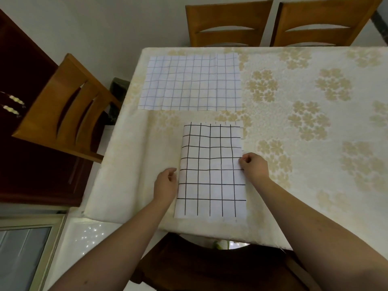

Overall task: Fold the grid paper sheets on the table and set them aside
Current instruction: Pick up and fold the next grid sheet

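A white sheet with a bold black grid (211, 171) lies folded in half near the table's front edge, its fold on the left. My left hand (165, 183) rests against that folded left edge, fingers curled beside the paper. My right hand (254, 165) pinches the sheet's right edges between thumb and fingers. A second, larger sheet with a faint blue grid (191, 80) lies flat and unfolded at the table's far left.
The table (304, 122) wears a cream cloth with a floral pattern. Two wooden chairs (228, 22) stand at the far side, another wooden chair (67, 110) at the left. A dark chair back (210, 261) is just below the front edge.
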`<state>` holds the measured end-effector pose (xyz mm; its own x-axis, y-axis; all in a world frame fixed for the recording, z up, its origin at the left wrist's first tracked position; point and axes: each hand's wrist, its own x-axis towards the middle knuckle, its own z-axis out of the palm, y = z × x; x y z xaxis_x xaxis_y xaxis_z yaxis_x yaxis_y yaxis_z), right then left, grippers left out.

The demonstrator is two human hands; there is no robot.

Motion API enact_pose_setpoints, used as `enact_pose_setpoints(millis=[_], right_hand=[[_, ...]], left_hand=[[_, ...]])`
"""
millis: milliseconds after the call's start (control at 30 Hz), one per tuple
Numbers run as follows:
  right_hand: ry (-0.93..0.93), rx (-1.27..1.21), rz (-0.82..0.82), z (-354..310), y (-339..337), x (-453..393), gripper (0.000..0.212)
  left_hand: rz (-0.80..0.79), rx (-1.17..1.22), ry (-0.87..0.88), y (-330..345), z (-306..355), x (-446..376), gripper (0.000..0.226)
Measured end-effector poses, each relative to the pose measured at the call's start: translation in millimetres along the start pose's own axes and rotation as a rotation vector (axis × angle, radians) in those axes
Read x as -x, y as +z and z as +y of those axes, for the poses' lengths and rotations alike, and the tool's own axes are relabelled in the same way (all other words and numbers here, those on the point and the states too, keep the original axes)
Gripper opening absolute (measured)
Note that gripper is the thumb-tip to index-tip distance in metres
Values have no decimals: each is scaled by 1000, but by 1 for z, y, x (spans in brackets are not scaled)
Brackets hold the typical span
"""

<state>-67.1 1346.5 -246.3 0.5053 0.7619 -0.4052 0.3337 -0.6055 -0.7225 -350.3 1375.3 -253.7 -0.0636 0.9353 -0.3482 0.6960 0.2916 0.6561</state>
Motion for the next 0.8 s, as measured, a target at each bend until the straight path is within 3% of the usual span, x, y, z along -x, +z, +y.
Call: enact_pose_setpoints(millis=[267, 400, 533, 667, 800], right_hand=[[14, 107, 32, 13, -3, -6, 11], [6, 99, 35, 18, -3, -4, 11], [-10, 101, 87, 24, 0, -1, 28], [-191, 214, 191, 31, 12, 6, 41], [-471, 279, 220, 28, 31, 18, 38]], left_hand=[[-23, 29, -26, 14, 20, -16, 25], [-13, 34, -122, 14, 29, -29, 25], [-56, 40, -196, 15, 35, -41, 32], [-58, 77, -205, 16, 38, -40, 29], [-57, 194, -189, 14, 38, -38, 21]])
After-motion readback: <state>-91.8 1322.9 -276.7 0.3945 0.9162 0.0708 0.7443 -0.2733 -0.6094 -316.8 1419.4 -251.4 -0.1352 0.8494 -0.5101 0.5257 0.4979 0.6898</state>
